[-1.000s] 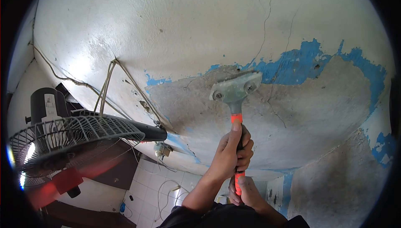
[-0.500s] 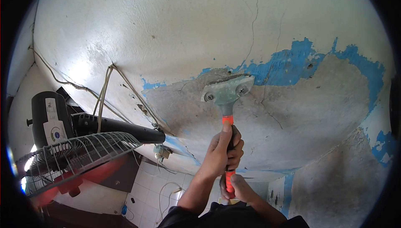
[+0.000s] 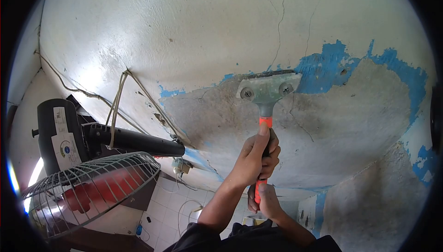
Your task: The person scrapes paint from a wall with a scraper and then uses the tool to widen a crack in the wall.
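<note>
A wide-bladed scraper point(image 3: 269, 92) with a grey-green head, two screws and a red-and-black handle is held upright against the wall. Its blade edge meets the lower border of the white paint, at the left end of a strip of blue paint point(image 3: 318, 69). My left hand point(image 3: 256, 155) is wrapped round the upper handle, thumb laid along it. Lower down, my right hand point(image 3: 268, 201) grips the handle's end. Bare grey plaster point(image 3: 341, 118) spreads below and beside the blade, partly hidden by the tool.
At the left, a black fan with a wire guard point(image 3: 106, 182) and red blades stands close to the wall. Beige cables point(image 3: 121, 99) hang from the wall behind it. Cracks run through the white wall paint point(image 3: 207, 30). White floor tiles point(image 3: 173, 203) show far below.
The scraper and both hands have shifted right and slightly up along the paint edge, and the head sits more level. The fan's guard has turned and shows more of its front.
</note>
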Tool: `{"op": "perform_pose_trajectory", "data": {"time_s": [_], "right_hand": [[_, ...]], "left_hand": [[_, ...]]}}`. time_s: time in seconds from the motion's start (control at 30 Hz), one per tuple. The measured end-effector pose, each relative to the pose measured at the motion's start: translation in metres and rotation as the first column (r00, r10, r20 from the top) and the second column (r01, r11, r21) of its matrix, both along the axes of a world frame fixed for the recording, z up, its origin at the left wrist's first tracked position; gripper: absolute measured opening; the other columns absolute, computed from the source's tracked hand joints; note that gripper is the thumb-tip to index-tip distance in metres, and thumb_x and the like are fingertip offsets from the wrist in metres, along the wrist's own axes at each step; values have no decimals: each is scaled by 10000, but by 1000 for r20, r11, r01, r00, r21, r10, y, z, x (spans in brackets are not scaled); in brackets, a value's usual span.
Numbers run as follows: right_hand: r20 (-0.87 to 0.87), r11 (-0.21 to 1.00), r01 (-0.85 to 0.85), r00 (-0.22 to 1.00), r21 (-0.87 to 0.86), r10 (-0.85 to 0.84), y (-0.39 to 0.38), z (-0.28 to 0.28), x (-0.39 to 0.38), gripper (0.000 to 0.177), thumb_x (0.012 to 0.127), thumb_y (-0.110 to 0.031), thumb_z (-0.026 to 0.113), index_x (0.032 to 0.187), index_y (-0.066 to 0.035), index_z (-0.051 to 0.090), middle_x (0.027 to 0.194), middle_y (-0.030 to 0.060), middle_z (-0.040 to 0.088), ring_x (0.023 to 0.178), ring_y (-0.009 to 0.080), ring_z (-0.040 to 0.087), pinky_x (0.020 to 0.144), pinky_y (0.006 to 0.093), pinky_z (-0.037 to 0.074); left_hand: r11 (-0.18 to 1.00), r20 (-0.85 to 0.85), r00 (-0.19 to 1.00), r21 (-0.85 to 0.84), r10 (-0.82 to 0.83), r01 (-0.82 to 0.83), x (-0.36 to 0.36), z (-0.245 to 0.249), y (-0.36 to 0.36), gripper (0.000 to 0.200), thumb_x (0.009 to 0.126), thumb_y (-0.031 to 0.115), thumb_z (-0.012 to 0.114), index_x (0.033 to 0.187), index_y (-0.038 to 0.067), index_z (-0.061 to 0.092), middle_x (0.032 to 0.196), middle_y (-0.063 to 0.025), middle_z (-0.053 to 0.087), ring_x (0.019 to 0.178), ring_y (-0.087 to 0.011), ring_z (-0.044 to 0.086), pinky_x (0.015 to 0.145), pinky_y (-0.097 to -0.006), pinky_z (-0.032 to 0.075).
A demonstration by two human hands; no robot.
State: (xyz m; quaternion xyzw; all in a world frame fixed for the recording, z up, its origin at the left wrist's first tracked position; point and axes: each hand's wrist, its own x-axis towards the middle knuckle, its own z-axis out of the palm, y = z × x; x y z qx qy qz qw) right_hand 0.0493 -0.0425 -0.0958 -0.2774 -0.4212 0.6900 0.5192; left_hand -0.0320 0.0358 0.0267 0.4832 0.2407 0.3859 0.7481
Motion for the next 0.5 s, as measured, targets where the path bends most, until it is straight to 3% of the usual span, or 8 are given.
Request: {"op": "perform_pose_trajectory", "data": {"time_s": [0.13, 0.23, 0.5], "right_hand": [[34, 998, 63, 997, -7, -63, -7, 2, 3, 508, 1008, -467, 372, 727, -49, 438, 517, 12, 421, 431, 106, 424, 426, 259, 352], [64, 993, 103, 993, -63, -99, -11, 6, 4, 493, 1012, -439, 379, 716, -49, 436, 514, 12, 418, 423, 104, 415, 423, 259, 348], [92, 983, 143, 987, -119, -133, -15, 10, 7, 462, 1013, -399, 404, 714, -49, 440, 509, 10, 418, 419, 95, 412, 418, 254, 344]], "left_hand": [[999, 59, 998, -28, -23, 25, 5, -4, 0, 523, 976, 595, 320, 752, 123, 330, 550, 55, 266, 408, -32, 210, 348, -220, 175], [1000, 48, 999, -3, -17, 17, 8, 4, -1, 525, 980, 602, 261, 772, 128, 346, 523, 65, 245, 405, -28, 189, 340, -214, 164], [999, 72, 997, -15, -32, 33, 9, -3, -2, 532, 981, 606, 243, 766, 130, 344, 521, 65, 239, 406, -28, 181, 342, -216, 162]]}}
